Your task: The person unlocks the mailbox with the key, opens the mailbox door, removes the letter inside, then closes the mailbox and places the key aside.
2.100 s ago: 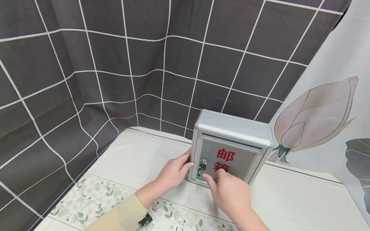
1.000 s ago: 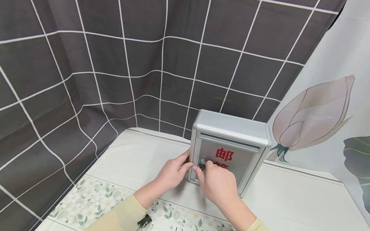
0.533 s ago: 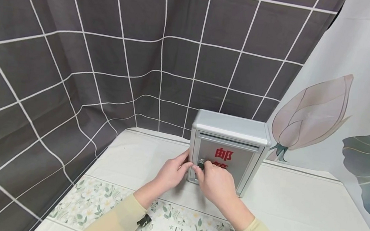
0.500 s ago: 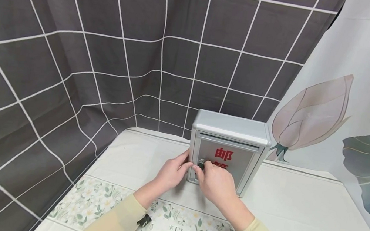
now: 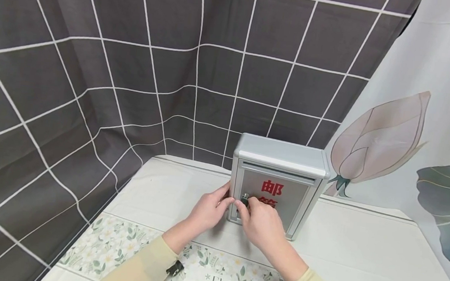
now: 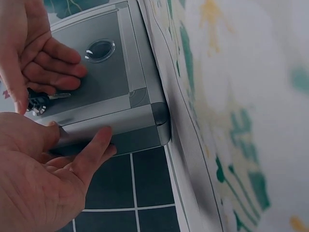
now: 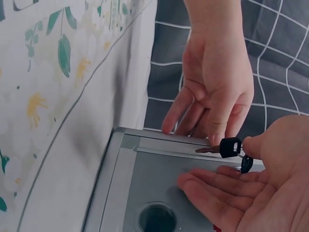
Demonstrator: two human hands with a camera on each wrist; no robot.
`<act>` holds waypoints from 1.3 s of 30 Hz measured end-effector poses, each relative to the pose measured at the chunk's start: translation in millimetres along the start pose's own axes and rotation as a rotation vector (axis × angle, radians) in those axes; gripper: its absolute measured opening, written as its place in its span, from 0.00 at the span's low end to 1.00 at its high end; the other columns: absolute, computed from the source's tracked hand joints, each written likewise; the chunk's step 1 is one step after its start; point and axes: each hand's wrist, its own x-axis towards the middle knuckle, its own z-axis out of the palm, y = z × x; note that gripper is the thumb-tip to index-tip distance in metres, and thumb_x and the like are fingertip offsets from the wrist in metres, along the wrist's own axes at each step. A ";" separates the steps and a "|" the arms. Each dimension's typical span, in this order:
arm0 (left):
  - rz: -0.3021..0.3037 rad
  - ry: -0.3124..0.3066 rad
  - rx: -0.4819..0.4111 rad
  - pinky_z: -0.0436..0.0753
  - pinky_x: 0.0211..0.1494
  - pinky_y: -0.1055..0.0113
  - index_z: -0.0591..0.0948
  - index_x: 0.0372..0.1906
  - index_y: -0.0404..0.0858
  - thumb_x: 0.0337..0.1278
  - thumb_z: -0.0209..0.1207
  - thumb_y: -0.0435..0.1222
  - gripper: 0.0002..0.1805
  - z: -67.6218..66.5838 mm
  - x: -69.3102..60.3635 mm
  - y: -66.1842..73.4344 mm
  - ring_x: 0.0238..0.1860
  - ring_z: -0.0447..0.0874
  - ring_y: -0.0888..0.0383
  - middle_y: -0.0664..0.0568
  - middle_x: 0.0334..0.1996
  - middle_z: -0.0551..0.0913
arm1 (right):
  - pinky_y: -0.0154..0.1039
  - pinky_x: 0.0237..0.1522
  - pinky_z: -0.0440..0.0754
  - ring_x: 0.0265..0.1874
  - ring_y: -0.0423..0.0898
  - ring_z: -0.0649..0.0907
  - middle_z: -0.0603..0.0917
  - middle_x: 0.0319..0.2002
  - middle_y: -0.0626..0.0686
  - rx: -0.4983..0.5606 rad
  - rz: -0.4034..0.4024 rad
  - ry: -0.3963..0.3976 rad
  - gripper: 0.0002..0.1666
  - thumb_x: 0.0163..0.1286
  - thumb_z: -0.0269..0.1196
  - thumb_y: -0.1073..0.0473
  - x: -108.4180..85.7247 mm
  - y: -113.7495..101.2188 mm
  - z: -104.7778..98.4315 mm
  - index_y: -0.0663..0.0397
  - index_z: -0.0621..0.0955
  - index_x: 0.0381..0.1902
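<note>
A silver metal mailbox with red characters stands upright, its front door closed. On the left of that door sits a lock with a black-headed key in it. A second key with a black head hangs there, its blade pointing toward the box's bottom. My right hand pinches the key at the lock between thumb and index finger; its other fingers are loosely bent. The left hand rests against the mailbox's left edge, thumb on the front frame and nearly straight fingers along the side. Part of the key is hidden by the right hand.
The mailbox stands on a table with a white cloth and a printed flower band. Behind and to the left hangs a dark grid curtain. A pale curtain with flower print hangs at the right. A round window shows low on the door.
Over two seconds my right hand has moved left to the lock and taken hold of the key. During the last half second it has hardly moved. The left hand has stayed at the mailbox's side.
</note>
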 end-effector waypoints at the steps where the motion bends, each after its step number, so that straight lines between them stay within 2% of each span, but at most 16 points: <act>1: 0.001 0.000 0.000 0.92 0.60 0.55 0.66 0.87 0.36 0.91 0.53 0.45 0.32 -0.1 -0.1 -0.1 0.64 0.90 0.47 0.40 0.74 0.81 | 0.48 0.16 0.72 0.15 0.43 0.71 0.70 0.17 0.42 0.005 0.004 -0.003 0.29 0.88 0.60 0.39 -0.3 0.3 0.6 0.51 0.77 0.29; 6: 0.002 0.001 -0.002 0.92 0.60 0.55 0.66 0.88 0.37 0.91 0.53 0.45 0.33 -0.4 -0.3 0.6 0.65 0.89 0.46 0.40 0.74 0.81 | 0.45 0.17 0.71 0.16 0.41 0.69 0.68 0.17 0.41 0.025 0.020 0.018 0.27 0.88 0.62 0.41 -2.3 3.9 8.9 0.46 0.74 0.27; 10: -0.002 0.003 -0.003 0.93 0.59 0.56 0.65 0.88 0.38 0.91 0.53 0.46 0.33 0.3 -0.6 1.1 0.65 0.90 0.46 0.41 0.74 0.81 | 0.44 0.17 0.69 0.17 0.42 0.69 0.68 0.18 0.42 0.053 0.005 0.056 0.27 0.88 0.61 0.43 -4.2 -1.3 7.3 0.48 0.74 0.28; 16: -0.015 0.000 0.005 0.91 0.64 0.53 0.65 0.88 0.40 0.91 0.53 0.47 0.33 1.3 -0.3 1.5 0.67 0.88 0.46 0.42 0.74 0.81 | 0.44 0.16 0.69 0.17 0.39 0.69 0.69 0.19 0.40 0.062 -0.007 0.093 0.27 0.89 0.59 0.40 -6.3 9.3 20.6 0.48 0.76 0.30; 20: -0.011 0.002 0.006 0.92 0.63 0.53 0.66 0.88 0.39 0.91 0.53 0.46 0.33 1.3 -0.1 0.3 0.66 0.89 0.46 0.42 0.74 0.81 | 0.46 0.16 0.68 0.17 0.42 0.70 0.71 0.19 0.43 0.083 -0.037 0.120 0.27 0.89 0.60 0.41 -7.5 17.9 30.6 0.51 0.77 0.31; 23: -0.002 0.003 0.010 0.92 0.62 0.54 0.66 0.88 0.39 0.91 0.53 0.46 0.33 1.1 0.4 -0.6 0.65 0.89 0.46 0.41 0.74 0.81 | 0.48 0.15 0.69 0.18 0.40 0.70 0.72 0.19 0.41 0.062 -0.034 0.122 0.26 0.89 0.60 0.39 -7.4 26.3 39.6 0.50 0.78 0.32; 31: 0.005 -0.001 -0.004 0.93 0.58 0.59 0.66 0.88 0.38 0.91 0.53 0.46 0.32 1.0 0.5 -0.9 0.63 0.91 0.47 0.41 0.73 0.82 | 0.47 0.18 0.73 0.18 0.43 0.71 0.72 0.19 0.41 0.087 -0.012 0.102 0.27 0.88 0.60 0.38 -6.8 26.4 37.4 0.49 0.78 0.31; 35: 0.003 -0.002 -0.001 0.93 0.56 0.61 0.66 0.87 0.37 0.91 0.53 0.46 0.32 1.0 0.4 -0.8 0.61 0.92 0.48 0.40 0.73 0.82 | 0.46 0.20 0.74 0.18 0.44 0.72 0.71 0.18 0.41 0.099 0.011 0.083 0.26 0.88 0.61 0.39 -6.5 31.8 42.7 0.46 0.77 0.30; 39: -0.003 -0.003 0.008 0.93 0.54 0.62 0.67 0.87 0.37 0.91 0.53 0.46 0.32 0.5 0.5 0.1 0.58 0.93 0.49 0.40 0.73 0.82 | 0.48 0.21 0.77 0.19 0.46 0.75 0.75 0.19 0.44 0.108 0.030 0.077 0.26 0.88 0.61 0.39 -6.9 33.2 45.9 0.50 0.80 0.32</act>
